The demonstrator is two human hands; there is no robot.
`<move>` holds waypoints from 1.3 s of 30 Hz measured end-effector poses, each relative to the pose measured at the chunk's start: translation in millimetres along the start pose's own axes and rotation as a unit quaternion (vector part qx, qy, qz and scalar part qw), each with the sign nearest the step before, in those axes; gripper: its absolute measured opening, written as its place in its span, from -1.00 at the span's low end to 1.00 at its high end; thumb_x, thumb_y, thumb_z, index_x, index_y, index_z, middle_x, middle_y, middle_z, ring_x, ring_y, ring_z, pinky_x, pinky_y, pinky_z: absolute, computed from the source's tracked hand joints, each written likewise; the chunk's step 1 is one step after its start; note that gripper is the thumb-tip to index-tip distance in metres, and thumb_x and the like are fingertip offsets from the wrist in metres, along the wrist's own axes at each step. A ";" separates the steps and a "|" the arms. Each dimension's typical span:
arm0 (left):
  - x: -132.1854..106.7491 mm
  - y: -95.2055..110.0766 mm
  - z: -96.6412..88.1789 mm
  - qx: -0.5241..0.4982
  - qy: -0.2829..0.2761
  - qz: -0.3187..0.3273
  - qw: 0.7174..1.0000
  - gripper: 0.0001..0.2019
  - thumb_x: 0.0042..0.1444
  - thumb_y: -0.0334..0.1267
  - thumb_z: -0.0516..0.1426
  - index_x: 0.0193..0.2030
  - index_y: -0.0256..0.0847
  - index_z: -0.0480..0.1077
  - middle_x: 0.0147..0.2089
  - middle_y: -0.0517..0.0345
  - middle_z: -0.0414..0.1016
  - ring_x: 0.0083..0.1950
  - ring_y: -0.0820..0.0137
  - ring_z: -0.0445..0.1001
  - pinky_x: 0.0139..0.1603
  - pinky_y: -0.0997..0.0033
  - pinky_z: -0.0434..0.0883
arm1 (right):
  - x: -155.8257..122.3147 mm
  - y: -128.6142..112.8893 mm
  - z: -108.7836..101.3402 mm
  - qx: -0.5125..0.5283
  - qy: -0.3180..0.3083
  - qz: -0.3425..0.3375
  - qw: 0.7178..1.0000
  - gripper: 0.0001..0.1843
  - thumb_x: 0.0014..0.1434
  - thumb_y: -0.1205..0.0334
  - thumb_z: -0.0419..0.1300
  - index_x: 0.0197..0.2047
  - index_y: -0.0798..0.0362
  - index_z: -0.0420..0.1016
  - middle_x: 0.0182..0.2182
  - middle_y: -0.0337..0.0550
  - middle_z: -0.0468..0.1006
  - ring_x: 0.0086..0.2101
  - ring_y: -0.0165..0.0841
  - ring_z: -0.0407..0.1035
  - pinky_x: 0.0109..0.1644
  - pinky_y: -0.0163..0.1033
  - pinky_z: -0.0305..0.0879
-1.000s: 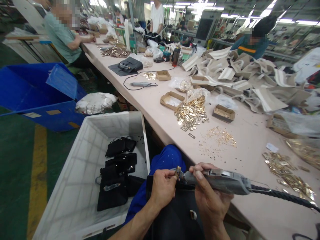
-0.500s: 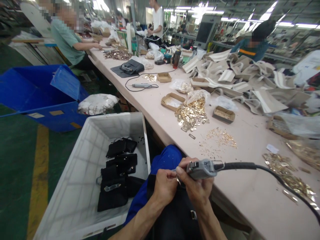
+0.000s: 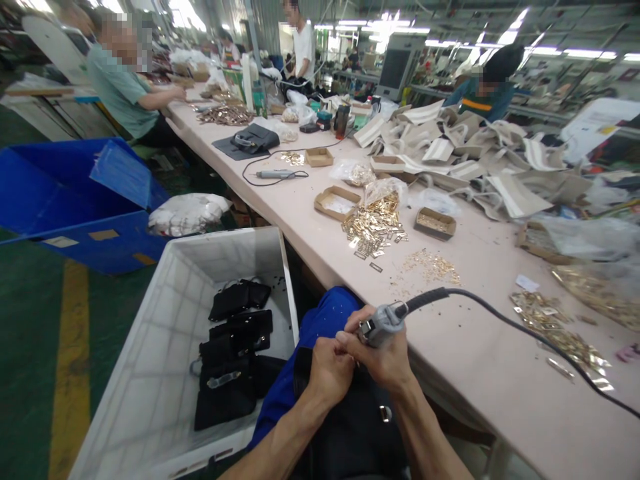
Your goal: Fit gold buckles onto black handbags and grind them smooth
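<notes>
A grey corded electric screwdriver [image 3: 384, 325] is gripped in my right hand [image 3: 387, 357], its cable leading off to the right. My left hand [image 3: 331, 373] is closed in a pinch right beside it, the fingertips of both hands touching or nearly so. What the left fingers pinch is hidden, and so is the screwdriver's tip. Under both hands a black leather bag [image 3: 355, 433] lies across my lap, with a small shiny metal fitting [image 3: 385, 413] near my right wrist.
On my left stands a white bin [image 3: 135, 373] holding several black bags [image 3: 225, 393]. Gold metal plates [image 3: 373, 223] and tiny fittings [image 3: 433, 267] lie on the table [image 3: 300, 227]. A second screwdriver [image 3: 275, 174] rests farther back. A blue bin [image 3: 115, 233] and co-workers are beyond.
My right hand has drawn a little left and closer to my left hand, with the screwdriver tilted more upright. The small metal piece glimpsed between the hands is now covered. The view has shifted slightly.
</notes>
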State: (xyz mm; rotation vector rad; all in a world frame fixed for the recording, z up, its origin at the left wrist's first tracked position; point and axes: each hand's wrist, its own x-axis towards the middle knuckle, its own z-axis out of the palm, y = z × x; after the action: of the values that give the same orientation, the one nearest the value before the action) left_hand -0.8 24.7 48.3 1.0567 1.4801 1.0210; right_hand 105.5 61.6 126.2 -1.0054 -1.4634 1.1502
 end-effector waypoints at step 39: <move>-27.9 11.6 -0.2 0.024 0.015 0.031 0.999 -0.88 0.19 -0.26 0.18 -0.31 -0.25 0.50 -0.36 0.06 0.63 -0.44 0.34 0.57 -0.39 0.43 0.41 | -19.8 3.6 -181.1 0.348 0.387 0.024 0.854 -0.71 -0.09 0.42 0.39 -0.47 0.07 0.31 -0.51 -0.32 0.32 -0.53 -0.51 0.21 -0.47 -0.38 0.32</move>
State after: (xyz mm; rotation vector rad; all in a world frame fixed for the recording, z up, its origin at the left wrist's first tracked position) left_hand 3.4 0.8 66.3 1.1331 1.5103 1.0536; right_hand 287.3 73.1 131.4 -0.8204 -0.3228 1.0040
